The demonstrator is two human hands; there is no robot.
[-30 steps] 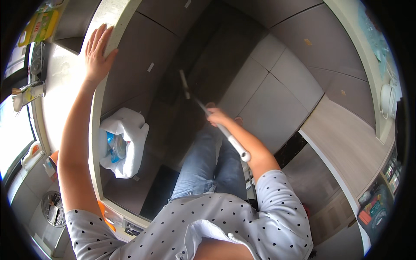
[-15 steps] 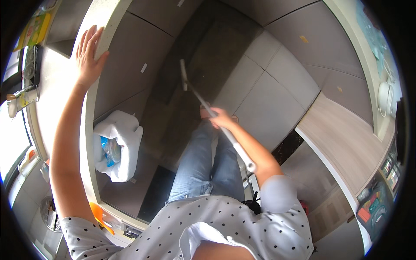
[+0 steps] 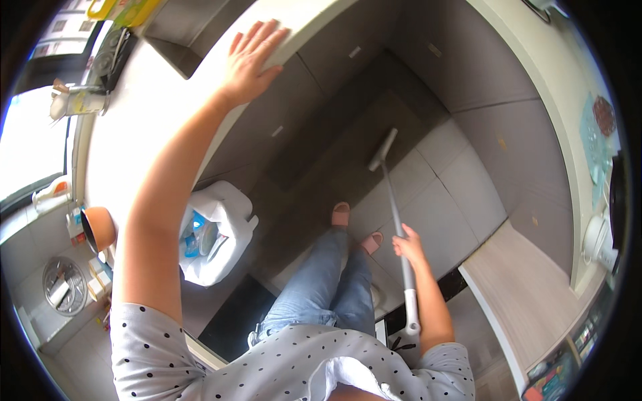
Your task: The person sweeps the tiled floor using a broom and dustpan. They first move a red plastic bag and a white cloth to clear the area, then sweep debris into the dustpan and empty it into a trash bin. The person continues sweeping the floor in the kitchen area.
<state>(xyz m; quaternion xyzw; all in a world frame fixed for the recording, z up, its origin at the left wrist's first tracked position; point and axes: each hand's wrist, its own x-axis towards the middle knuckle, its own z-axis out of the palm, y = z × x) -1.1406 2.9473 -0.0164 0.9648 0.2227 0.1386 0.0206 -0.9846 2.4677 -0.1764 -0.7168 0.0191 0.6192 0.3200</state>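
Note:
My right hand [image 3: 410,247] is closed round the grey handle of a long-handled mop [image 3: 395,200]. The pole slants away from me, and its pale end lies along my right forearm. On the floor ahead, where the dark mat meets the light tiles, rests its narrow white crosswise head [image 3: 383,150]. What kind of pad the head carries is too small to make out. My left hand [image 3: 253,65] lies flat on the edge of the pale counter [image 3: 150,120], fingers stretched out, holding nothing.
A white-lined bin [image 3: 231,200] with blue and clear waste hangs by the left cabinets. My feet wear pink slippers [image 3: 340,215]. A brown pot [image 3: 100,228] stands on the left counter. Grey cabinets [image 3: 495,100] and a wood-look panel [image 3: 518,281] bound the right side.
The mop head has swung from the left to the right across the floor, and my right hand has moved rightward with the handle. My left hand remains on the counter edge; the view has turned.

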